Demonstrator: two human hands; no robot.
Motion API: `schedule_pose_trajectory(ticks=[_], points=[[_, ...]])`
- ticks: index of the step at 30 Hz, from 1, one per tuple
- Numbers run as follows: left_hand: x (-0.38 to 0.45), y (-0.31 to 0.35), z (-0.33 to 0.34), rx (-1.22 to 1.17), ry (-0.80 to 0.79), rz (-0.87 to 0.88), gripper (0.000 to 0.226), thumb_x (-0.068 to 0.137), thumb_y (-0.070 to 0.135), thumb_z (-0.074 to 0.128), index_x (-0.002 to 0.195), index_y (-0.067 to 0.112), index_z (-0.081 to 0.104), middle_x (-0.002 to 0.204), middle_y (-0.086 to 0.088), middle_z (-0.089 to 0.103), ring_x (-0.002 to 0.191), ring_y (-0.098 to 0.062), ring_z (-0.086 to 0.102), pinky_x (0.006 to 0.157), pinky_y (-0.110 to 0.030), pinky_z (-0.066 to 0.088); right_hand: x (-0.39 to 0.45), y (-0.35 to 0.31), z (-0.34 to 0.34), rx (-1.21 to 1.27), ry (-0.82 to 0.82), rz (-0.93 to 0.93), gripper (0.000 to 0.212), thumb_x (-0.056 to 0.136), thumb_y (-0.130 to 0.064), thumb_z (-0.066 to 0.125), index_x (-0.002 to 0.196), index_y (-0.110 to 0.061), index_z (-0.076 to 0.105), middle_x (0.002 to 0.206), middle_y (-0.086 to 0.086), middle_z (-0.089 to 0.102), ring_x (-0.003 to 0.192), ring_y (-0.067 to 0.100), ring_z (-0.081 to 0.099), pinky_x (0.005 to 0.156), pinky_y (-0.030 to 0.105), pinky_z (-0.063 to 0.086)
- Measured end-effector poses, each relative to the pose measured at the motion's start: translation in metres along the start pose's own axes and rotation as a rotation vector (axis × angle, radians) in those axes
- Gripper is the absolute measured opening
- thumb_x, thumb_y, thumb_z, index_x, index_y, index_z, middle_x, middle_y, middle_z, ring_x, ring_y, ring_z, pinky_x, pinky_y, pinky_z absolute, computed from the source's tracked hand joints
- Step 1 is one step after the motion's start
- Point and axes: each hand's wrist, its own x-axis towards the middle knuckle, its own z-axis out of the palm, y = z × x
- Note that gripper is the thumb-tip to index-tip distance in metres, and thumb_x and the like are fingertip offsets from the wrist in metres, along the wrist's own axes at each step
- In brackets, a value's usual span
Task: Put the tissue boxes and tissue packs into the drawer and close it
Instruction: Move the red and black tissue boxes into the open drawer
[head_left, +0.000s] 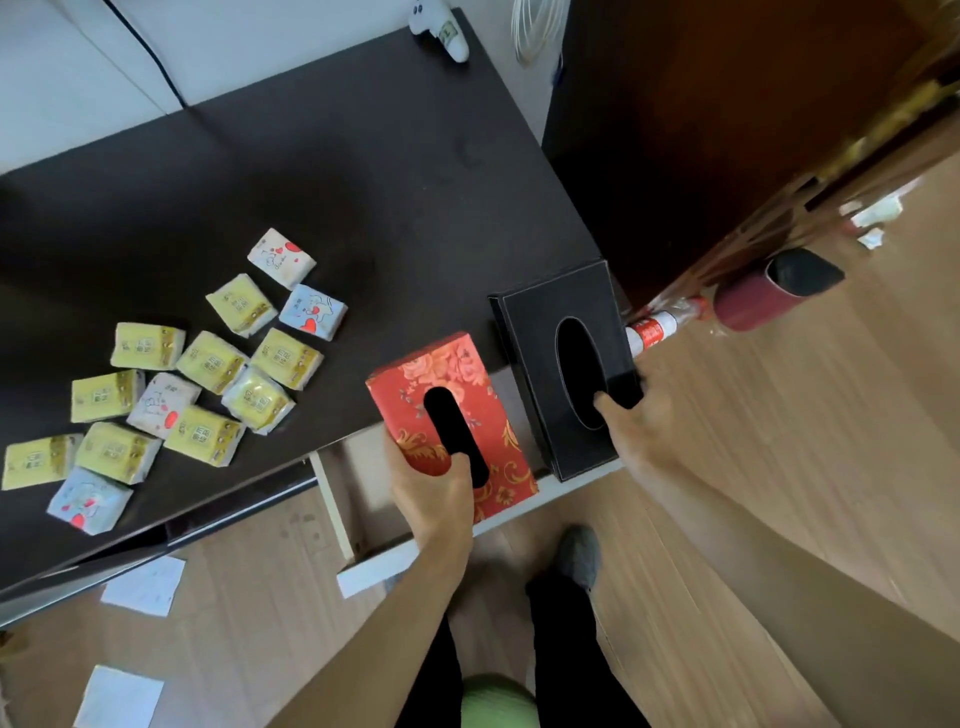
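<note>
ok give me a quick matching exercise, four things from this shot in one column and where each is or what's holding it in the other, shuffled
Things
1. red floral tissue box
2. black tissue box
3. yellow tissue packs
4. drawer

States
A. loose on the dark desk
B. held by the right hand
C. pulled open under the desk edge
D. held by the left hand

Pairs: 1-D, 2-B, 3-A, 4-C

A lived-in home room. A dark tabletop (363, 171) stands on a wood-look floor (779, 467) beside a wooden door (727, 130). Loose papers (143, 584) lie underfoot.
</note>
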Motion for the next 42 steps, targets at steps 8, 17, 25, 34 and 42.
schedule_pose_trajectory(ticks=[8,17,25,34,42], points=[[-0.02,-0.034,0.008,0.001,0.028,-0.022,0.082,0.077,0.011,0.07,0.135,0.054,0.032,0.111,0.037,0.052,0.102,0.013,0.053,0.079,-0.016,0.047,-0.011,0.017,-0.01,-0.029,-0.032,-0.047,0.045,0.069,-0.036,0.069,0.111,-0.031,0.052,0.096,-0.01,0.066,0.088,-0.004,0.065,0.068,0.009,0.047],[-0.067,-0.07,0.01,0.057,-0.047,-0.114,0.081,0.076,0.004,0.069,0.141,0.04,0.036,0.119,0.015,0.06,0.106,-0.007,0.061,0.084,-0.037,0.058,-0.052,0.047,-0.049,-0.093,-0.108,0.023,0.043,0.083,-0.016,0.075,0.118,-0.022,0.051,0.106,0.002,0.067,0.1,0.019,0.068,0.083,0.034,0.057],[-0.088,-0.094,0.02,0.096,-0.047,-0.192,0.074,0.075,0.004,0.068,0.136,0.036,0.042,0.114,0.012,0.062,0.101,-0.007,0.061,0.084,-0.039,0.057,-0.062,0.068,-0.06,-0.19,-0.122,0.026,0.02,0.078,-0.027,0.075,0.092,-0.033,0.063,0.102,0.002,0.073,0.1,0.023,0.07,0.089,0.049,0.059],[-0.07,-0.109,0.04,0.121,-0.031,-0.246,0.068,0.076,0.001,0.069,0.125,0.039,0.042,0.109,0.014,0.059,0.099,-0.009,0.06,0.084,-0.042,0.057,-0.05,0.092,-0.04,-0.355,-0.049,-0.055,0.047,0.081,-0.034,0.078,0.125,-0.023,0.065,0.118,-0.003,0.065,0.111,0.02,0.063,0.092,0.044,0.059],[-0.061,-0.116,0.032,0.133,-0.103,-0.232,0.064,0.08,0.011,0.073,0.126,0.042,0.04,0.111,0.013,0.061,0.098,-0.005,0.061,0.086,-0.038,0.056,-0.057,0.106,-0.033,-0.703,0.101,-0.23,0.062,0.077,-0.03,0.087,0.133,-0.016,0.063,0.121,0.005,0.059,0.116,0.023,0.043,0.092,0.05,0.054]])
